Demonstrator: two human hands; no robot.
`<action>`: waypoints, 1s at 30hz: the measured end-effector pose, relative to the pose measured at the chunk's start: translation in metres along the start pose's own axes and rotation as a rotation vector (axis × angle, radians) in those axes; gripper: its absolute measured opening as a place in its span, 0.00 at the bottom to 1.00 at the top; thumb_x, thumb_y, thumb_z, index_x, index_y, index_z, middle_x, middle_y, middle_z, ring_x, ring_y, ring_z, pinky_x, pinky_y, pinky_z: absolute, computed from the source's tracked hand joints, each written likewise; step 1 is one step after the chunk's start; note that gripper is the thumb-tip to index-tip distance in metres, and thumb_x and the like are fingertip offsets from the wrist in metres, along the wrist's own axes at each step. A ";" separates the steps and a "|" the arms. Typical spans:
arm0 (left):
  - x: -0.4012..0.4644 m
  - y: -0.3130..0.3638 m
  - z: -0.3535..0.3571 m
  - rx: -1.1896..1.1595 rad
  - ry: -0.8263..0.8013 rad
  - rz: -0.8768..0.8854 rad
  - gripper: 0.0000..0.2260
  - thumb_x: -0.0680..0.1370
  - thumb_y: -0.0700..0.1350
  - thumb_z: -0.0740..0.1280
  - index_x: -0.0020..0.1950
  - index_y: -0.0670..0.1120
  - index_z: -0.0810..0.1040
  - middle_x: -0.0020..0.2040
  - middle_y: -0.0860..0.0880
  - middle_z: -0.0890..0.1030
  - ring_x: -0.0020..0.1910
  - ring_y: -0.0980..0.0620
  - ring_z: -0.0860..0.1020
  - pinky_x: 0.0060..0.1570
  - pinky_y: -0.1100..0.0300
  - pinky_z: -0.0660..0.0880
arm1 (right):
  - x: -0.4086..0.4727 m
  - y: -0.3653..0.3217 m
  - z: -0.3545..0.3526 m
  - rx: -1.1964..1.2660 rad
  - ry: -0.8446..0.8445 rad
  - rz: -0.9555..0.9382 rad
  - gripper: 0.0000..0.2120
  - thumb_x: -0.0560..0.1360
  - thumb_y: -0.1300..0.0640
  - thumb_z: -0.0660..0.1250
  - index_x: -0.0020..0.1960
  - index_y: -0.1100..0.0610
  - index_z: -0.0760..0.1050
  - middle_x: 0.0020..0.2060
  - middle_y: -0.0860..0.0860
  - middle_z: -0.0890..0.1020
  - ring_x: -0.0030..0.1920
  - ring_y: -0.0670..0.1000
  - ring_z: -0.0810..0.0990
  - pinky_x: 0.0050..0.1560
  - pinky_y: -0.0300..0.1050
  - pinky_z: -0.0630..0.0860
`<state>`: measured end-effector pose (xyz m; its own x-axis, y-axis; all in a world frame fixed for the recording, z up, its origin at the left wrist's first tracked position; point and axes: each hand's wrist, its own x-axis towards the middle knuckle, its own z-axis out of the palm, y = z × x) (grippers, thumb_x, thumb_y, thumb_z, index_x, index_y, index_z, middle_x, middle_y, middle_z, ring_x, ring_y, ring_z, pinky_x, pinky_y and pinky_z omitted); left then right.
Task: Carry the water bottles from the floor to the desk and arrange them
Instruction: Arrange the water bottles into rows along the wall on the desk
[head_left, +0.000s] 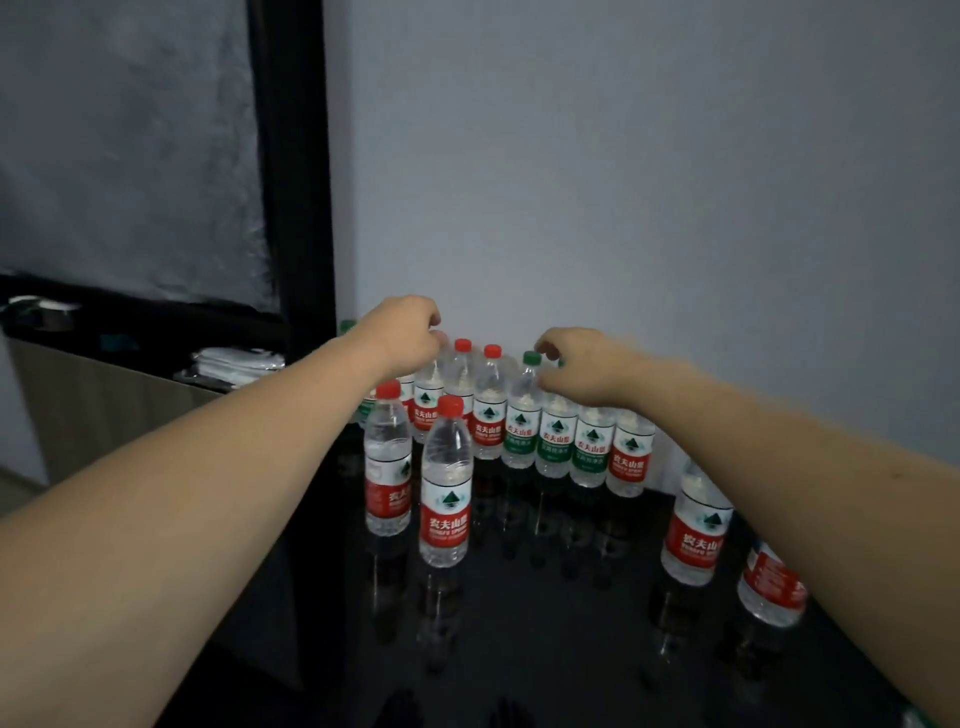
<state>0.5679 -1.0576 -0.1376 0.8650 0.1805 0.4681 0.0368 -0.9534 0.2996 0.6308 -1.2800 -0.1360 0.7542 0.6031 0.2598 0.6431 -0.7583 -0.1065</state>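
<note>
Most of the bottles I can see already stand on the glossy black desk (545, 623), so the carrying looks well along; the floor is out of sight, so I cannot tell whether any are left down there. The back row (524, 431) runs along the grey wall (623, 182), bottles shoulder to shoulder, red and green labels mixed. In front of it four red-label bottles stand loose: two near the left, the nearer one (445, 483) just beside its neighbour (387, 462), and two at the right (696, 530), partly behind the forearm. These, I judge, need to be brought into line. The left hand (402, 332) has its fingers curled over the top of a back-row bottle, cap hidden. The right hand (582, 366) curls down beside the green-cap bottle (523, 410), fingertips at its cap; whether it pinches or only touches I cannot tell.
</note>
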 end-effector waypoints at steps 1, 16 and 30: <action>-0.007 -0.011 -0.002 0.010 -0.016 -0.014 0.15 0.80 0.48 0.65 0.63 0.42 0.77 0.59 0.43 0.79 0.56 0.44 0.77 0.57 0.52 0.74 | 0.000 -0.012 0.007 0.004 -0.030 -0.017 0.24 0.77 0.51 0.64 0.70 0.58 0.67 0.66 0.56 0.74 0.62 0.55 0.74 0.60 0.46 0.71; -0.014 -0.074 0.053 0.027 -0.067 -0.077 0.07 0.78 0.47 0.67 0.47 0.44 0.79 0.47 0.45 0.80 0.40 0.51 0.75 0.34 0.61 0.68 | 0.049 -0.072 0.082 0.052 -0.176 -0.042 0.15 0.81 0.49 0.59 0.64 0.56 0.71 0.56 0.54 0.79 0.50 0.51 0.77 0.51 0.46 0.72; 0.004 -0.069 0.061 0.065 -0.028 -0.219 0.07 0.73 0.44 0.73 0.44 0.43 0.77 0.37 0.47 0.76 0.33 0.51 0.75 0.29 0.59 0.70 | 0.055 -0.071 0.082 0.072 -0.213 -0.044 0.17 0.78 0.44 0.63 0.39 0.56 0.69 0.30 0.49 0.75 0.29 0.48 0.74 0.31 0.40 0.71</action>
<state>0.5994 -1.0054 -0.2070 0.8463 0.3788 0.3746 0.2563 -0.9059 0.3370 0.6376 -1.1723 -0.1927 0.7310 0.6799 0.0579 0.6784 -0.7149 -0.1694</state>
